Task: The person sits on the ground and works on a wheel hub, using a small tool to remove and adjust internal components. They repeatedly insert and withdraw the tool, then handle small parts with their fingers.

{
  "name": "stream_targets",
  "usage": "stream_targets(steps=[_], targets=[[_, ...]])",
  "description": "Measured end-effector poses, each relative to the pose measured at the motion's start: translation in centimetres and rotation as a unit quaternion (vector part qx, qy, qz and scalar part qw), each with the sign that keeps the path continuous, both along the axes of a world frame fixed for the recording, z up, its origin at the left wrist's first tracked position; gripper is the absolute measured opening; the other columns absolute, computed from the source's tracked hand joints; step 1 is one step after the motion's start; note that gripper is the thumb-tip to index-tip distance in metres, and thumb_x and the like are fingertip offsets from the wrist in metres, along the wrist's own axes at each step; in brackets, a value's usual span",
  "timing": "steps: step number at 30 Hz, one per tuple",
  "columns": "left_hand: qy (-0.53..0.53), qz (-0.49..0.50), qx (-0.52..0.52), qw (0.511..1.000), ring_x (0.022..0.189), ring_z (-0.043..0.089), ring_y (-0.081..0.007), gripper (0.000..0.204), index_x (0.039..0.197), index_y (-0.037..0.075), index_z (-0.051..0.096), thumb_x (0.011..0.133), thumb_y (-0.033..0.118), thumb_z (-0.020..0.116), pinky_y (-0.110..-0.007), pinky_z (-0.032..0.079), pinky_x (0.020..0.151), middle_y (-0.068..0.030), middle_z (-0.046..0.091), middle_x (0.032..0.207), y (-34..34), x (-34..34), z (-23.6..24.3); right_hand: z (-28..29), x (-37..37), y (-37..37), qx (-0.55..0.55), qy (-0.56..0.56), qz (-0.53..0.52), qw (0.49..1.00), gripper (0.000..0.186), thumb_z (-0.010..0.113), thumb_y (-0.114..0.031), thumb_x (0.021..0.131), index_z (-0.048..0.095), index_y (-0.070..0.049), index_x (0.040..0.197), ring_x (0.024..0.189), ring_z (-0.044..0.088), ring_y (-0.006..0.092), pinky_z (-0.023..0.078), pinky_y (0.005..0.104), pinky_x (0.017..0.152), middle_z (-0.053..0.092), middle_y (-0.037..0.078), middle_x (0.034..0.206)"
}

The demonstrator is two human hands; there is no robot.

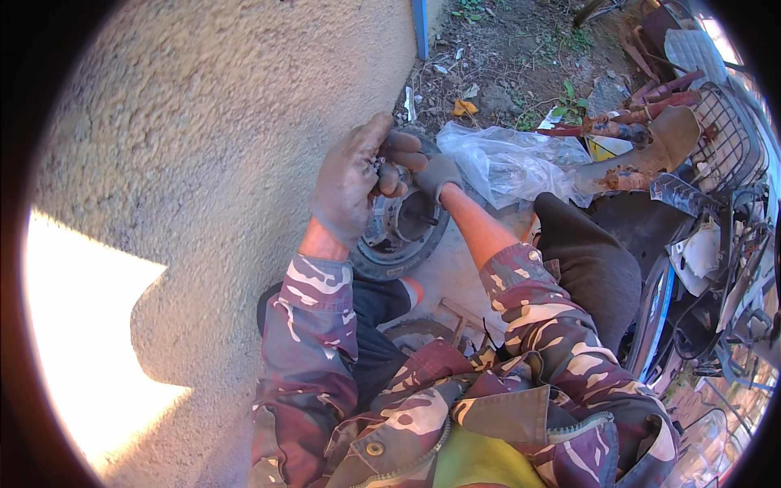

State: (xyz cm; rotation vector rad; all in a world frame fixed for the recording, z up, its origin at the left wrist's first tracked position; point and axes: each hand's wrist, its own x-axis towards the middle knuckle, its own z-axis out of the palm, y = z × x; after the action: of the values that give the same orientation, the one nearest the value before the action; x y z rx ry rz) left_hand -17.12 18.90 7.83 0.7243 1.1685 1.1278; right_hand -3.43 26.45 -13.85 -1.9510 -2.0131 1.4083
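Observation:
Both of my hands wear grey, dirt-stained work gloves. My left hand (351,183) is raised above a small wheel, its fingers curled round a small metal part (377,165) that shows only as a glint between thumb and fingers. Just right of it, my right hand (440,173) reaches over the far side of the wheel; its fingertips are hidden behind the left hand's fingers. The wheel lies flat between my legs, with a black tyre (407,265) and a grey metal hub (395,218). A short dark axle stub (423,219) sticks out of the hub.
A rough beige wall (195,146) rises close on my left. Clear plastic sheeting (512,167) lies beyond the wheel. Rusty metal parts (634,134), a wire basket (726,138) and other scrap crowd the right. A metal bracket (462,317) lies near my legs.

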Motion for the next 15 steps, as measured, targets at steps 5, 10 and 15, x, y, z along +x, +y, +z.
stream_targets(steps=[5, 10, 15], targets=[[-0.005, 0.011, -0.018, 1.000, 0.078, 0.061, -0.0147, 0.043, 0.126, -0.001, 0.064, 0.109, 0.037, 0.051, -0.027, 0.049, 0.065, -0.0157, 0.069, 0.115, 0.3, 0.3, 0.0, 0.6, -1.0, -0.6, 0.018, -0.023, -0.060, 0.998, 0.041, 0.062, -0.041, 0.090, 0.075, -0.015, 0.119, 0.113, 0.069, 0.0343, 0.053, 0.0436, 0.098, 0.072, 0.017, 0.122], [-0.001, 0.022, -0.008, 1.000, 0.072, 0.058, -0.0123, 0.044, 0.121, -0.003, 0.065, 0.109, 0.037, 0.053, -0.027, 0.048, 0.063, -0.0155, 0.070, 0.111, 0.7, 0.9, 0.3, -0.4, -1.1, -0.4, 0.027, 0.001, -0.102, 0.994, 0.038, 0.064, -0.037, 0.089, 0.076, -0.013, 0.115, 0.113, 0.070, 0.0344, 0.053, 0.0435, 0.098, 0.073, 0.017, 0.119], [-0.004, 0.022, -0.015, 1.000, 0.067, 0.055, -0.0105, 0.044, 0.117, -0.005, 0.066, 0.108, 0.037, 0.054, -0.027, 0.048, 0.062, -0.0148, 0.070, 0.106, 0.6, 0.8, 0.5, -1.1, -1.6, -0.5, 0.002, 0.044, -0.166, 0.985, 0.038, 0.068, -0.035, 0.083, 0.077, -0.011, 0.110, 0.111, 0.070, 0.0344, 0.054, 0.0434, 0.096, 0.075, 0.018, 0.115]])
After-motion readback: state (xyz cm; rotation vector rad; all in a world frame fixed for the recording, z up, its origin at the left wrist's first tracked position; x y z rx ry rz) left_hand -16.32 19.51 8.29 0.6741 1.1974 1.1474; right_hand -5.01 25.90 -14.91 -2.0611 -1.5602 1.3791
